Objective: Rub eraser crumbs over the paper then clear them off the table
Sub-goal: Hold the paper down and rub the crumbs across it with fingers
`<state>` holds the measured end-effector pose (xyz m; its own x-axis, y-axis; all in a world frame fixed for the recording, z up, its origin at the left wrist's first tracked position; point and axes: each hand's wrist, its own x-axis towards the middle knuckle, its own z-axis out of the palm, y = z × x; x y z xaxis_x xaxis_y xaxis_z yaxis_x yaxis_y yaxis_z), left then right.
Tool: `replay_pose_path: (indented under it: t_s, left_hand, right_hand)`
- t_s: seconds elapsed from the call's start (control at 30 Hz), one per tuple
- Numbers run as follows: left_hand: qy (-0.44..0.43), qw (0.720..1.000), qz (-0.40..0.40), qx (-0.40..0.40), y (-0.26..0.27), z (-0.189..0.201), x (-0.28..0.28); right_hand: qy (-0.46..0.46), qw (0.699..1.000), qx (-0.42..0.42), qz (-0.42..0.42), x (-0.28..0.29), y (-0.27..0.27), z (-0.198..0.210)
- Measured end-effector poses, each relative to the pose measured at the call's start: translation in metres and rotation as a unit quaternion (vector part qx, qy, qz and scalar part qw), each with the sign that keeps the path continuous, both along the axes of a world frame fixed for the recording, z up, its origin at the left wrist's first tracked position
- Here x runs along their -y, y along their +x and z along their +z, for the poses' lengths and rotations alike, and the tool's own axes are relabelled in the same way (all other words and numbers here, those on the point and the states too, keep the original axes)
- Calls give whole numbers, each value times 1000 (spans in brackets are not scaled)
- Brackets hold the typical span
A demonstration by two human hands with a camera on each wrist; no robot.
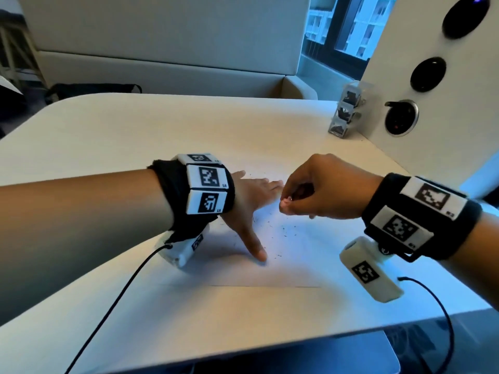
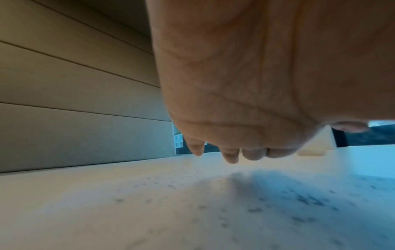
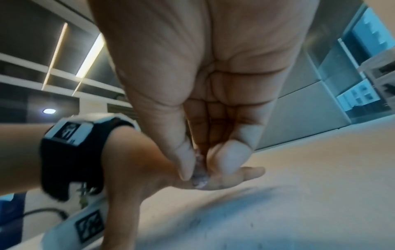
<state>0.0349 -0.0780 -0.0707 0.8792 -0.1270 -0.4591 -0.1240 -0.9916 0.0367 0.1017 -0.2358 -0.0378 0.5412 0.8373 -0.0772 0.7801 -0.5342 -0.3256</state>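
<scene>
Crumbs (image 1: 280, 228): dark specks scattered across paper (image 1: 297, 260), none cleared.
Left hand (image 1: 251, 195): flat, fingers spread, pressing paper.
Right hand (image 1: 318, 187): pinching small eraser (image 3: 199, 179).
Left: sweeping table (image 1: 162, 125) clean.

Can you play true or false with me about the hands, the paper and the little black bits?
1. The left hand lies flat on the paper with fingers spread. True.
2. The right hand is flat on the table. False: it is lifted, with fingertips pinched together on something small.
3. Dark crumbs are scattered on the paper. True.
4. All the crumbs have been cleared away. False: many still lie on the sheet.
5. The small clear boxes sit on top of the paper. False: they stand at the table's far right edge, apart from it.
</scene>
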Motion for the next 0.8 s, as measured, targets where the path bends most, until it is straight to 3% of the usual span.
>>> replay_pose_path:
  t_s: [0.13, 0.37, 0.53, 0.7, 0.8]
  left_hand:
    - [56, 998, 21, -13, -11, 8, -16]
    - [62, 997, 24, -35, -18, -3, -8]
    - [59, 998, 22, -24, -15, -6, -8]
    - [81, 996, 17, -40, -17, -4, -7]
    - [53, 998, 13, -29, -16, -7, -7]
  right_hand:
    - [-21, 999, 38, -5, -9, 6, 2]
    - [-97, 992, 84, -5, -30, 5, -16]
    - [-113, 992, 7, 56, -32, -17, -19]
    - [-100, 993, 58, 0, -32, 4, -16]
    - [-112, 992, -1, 58, -31, -22, -21]
